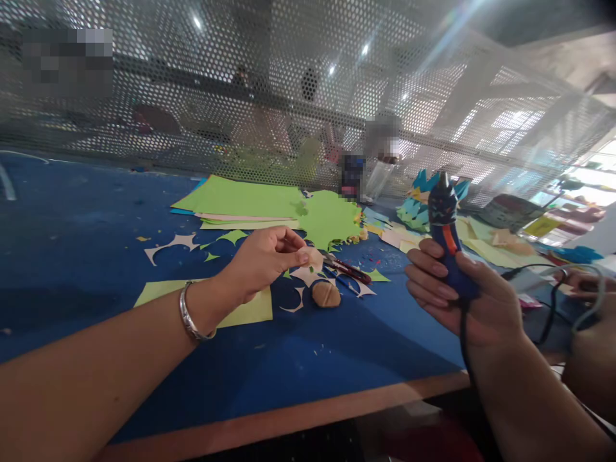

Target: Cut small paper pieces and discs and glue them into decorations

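Between thumb and fingers, my left hand (267,260) pinches a small pale pink paper piece (312,258) above the table. My right hand (462,295) grips a dark blue glue gun (447,247) with an orange trigger, its metal nozzle pointing up and its black cord hanging down. Just beyond the paper piece lie scissors (347,266), partly covered near the blades. A round tan piece (326,295) rests nearer to me, among curved paper offcuts (293,301). Beneath my left wrist is a pale yellow sheet (250,308).
Stacked green sheets (250,197) and a scalloped green paper shape (330,218) lie at the back of the blue table (366,346). A perforated metal screen (269,83) stands behind. Folded paper pieces (421,199) are at right, with another person's hand (587,282) near cords.
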`<state>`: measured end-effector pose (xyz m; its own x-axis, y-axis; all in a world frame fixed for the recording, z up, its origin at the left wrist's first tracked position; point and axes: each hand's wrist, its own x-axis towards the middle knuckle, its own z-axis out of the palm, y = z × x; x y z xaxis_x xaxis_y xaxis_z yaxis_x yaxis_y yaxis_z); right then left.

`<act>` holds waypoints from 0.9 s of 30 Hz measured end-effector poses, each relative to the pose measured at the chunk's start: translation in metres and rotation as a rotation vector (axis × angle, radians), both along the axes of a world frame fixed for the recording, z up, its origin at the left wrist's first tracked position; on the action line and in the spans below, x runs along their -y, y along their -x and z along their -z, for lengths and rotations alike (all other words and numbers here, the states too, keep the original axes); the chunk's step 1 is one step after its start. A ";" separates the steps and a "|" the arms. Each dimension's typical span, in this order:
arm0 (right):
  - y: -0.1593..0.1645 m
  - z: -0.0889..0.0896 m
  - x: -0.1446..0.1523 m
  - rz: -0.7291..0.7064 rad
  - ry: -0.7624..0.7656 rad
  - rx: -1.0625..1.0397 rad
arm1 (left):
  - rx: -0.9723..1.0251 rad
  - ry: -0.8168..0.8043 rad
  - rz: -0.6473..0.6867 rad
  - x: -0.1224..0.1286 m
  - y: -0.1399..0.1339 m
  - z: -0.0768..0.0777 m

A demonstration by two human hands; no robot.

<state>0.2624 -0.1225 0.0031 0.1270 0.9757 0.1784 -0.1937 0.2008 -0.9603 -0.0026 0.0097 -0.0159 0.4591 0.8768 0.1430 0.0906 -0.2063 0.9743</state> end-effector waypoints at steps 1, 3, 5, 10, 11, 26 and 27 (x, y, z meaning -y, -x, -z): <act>0.000 0.001 -0.001 -0.003 -0.001 0.003 | -0.010 0.003 0.005 0.001 -0.001 0.000; 0.001 0.004 -0.004 0.001 0.004 0.032 | -0.015 0.012 0.021 0.003 -0.002 -0.001; 0.002 0.007 -0.005 0.011 0.011 0.064 | -0.017 0.024 0.034 0.004 -0.003 -0.002; 0.005 0.008 -0.005 -0.006 0.024 0.005 | -0.032 0.010 0.055 0.002 -0.002 0.001; 0.005 0.009 -0.005 -0.008 0.026 0.002 | -0.040 -0.010 0.051 0.001 -0.002 0.002; 0.013 0.020 -0.010 0.031 0.069 0.192 | -0.009 -0.106 0.062 0.000 -0.002 0.007; 0.014 0.022 -0.009 0.063 0.103 0.249 | -0.012 -0.113 0.059 0.000 -0.002 0.007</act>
<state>0.2483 -0.1137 -0.0188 0.1531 0.9819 0.1117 0.0610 0.1034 -0.9928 -0.0009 0.0095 -0.0227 0.5114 0.8270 0.2334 0.0868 -0.3200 0.9434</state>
